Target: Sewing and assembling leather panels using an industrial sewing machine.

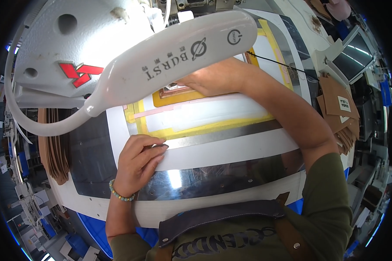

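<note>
My left hand (139, 162), a beaded bracelet on its wrist, rests at the near left corner of a white template (222, 114) edged with yellow tape. Its thumb and fingers close together by the left end of a metal strip (222, 136); a small dark bit shows between the tips, too little to name. Reaching across from the right, my right hand (217, 78) lies over a yellow-and-brown inner frame (175, 98) in the template. A white gooseneck lamp (178, 54) hides its fingertips and part of that frame.
A white sewing machine head (43, 56) with a red emblem stands at the far left. Brown flat pieces (54, 143) are stacked at left, and more brown pieces (337, 104) lie at right below a screen (355, 52). A shiny dark plate (222, 178) borders the near side.
</note>
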A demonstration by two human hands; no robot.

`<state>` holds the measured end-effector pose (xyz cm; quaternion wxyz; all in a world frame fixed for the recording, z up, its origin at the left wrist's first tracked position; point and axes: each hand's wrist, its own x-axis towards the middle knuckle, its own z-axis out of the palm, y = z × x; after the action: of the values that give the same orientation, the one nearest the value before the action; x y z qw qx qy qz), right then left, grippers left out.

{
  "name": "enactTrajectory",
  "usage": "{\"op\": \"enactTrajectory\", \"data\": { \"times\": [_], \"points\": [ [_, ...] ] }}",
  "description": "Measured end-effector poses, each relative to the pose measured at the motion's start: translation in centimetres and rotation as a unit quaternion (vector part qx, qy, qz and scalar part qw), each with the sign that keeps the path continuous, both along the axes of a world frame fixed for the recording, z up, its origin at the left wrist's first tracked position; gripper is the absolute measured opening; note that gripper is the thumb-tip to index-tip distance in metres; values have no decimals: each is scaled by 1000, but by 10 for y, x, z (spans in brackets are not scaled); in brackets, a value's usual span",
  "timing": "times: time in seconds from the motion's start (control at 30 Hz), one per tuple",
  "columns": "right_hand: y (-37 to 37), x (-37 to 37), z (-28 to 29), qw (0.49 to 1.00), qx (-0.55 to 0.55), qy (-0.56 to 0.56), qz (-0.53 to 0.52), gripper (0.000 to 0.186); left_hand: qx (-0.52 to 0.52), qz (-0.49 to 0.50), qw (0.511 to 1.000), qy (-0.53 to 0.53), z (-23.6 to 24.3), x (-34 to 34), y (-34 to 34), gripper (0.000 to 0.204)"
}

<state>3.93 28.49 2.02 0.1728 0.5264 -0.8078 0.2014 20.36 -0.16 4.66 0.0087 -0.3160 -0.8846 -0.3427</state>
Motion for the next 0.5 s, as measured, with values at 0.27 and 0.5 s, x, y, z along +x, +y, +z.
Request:
{"op": "enactTrajectory", "data": {
  "times": [0.27, 0.5],
  "points": [
    [-3, 3, 1, 994, -63, -88, -16, 18, -1, 4, 1000, -4, 0, 0, 0, 22],
    [13, 4, 25, 990, 5, -138, -30, 20, -4, 4, 1000, -5, 1, 1, -1, 23]
  ]
}}
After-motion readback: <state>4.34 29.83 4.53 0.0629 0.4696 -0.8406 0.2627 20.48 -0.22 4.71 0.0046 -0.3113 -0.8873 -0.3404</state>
